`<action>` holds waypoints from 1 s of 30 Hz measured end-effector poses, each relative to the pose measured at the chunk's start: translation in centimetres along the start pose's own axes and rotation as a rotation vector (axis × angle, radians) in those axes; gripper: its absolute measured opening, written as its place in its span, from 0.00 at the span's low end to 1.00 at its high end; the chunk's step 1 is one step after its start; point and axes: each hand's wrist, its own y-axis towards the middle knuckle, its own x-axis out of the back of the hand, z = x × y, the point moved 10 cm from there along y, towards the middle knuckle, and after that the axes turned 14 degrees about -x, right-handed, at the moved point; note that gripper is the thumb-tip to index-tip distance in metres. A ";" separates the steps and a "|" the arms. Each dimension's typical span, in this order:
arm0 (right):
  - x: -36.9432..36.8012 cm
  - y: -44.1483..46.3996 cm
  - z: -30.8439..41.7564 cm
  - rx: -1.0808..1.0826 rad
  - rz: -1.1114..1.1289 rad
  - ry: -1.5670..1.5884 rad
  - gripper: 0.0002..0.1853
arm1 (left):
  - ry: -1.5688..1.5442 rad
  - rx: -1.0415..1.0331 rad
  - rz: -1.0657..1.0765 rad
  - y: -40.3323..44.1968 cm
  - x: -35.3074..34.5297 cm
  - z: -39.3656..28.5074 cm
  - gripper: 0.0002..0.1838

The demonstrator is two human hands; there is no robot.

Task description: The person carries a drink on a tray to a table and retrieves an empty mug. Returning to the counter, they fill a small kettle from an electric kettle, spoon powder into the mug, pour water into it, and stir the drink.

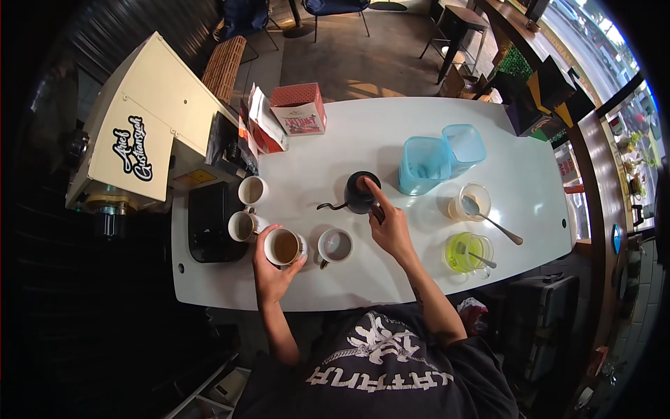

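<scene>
My left hand (273,276) is wrapped round a white cup (299,250) with brown liquid inside, at the near side of the table. A small black gooseneck kettle (356,200) stands in the middle, its thin spout pointing left. Closed at the kettle's handle side is my right hand (392,227), with the index finger stretched onto the lid; the handle itself is hidden by the fingers. Another cup (336,246) sits between my hands, holding a little greyish liquid. Two more cups, one pale (253,190) and one (243,227) beside my left fingers, stand to the left.
A cream machine (143,119) and black tray (216,237) occupy the left side. Behind are a red-and-white box (300,112) and packets (265,126). On the right stand blue containers (424,167), a cup with a spoon (471,202) and a glass of yellow-green liquid (466,253).
</scene>
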 end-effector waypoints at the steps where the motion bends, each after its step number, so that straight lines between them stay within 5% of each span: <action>1: -0.4 0.1 -0.1 0.003 0.008 -0.002 0.43 | 0.004 -0.007 -0.003 -0.2 -0.1 0.3 0.40; 30: -4.2 -0.3 -0.8 0.207 0.055 -0.222 0.44 | -0.007 0.014 -0.008 -3.4 -1.5 4.7 0.41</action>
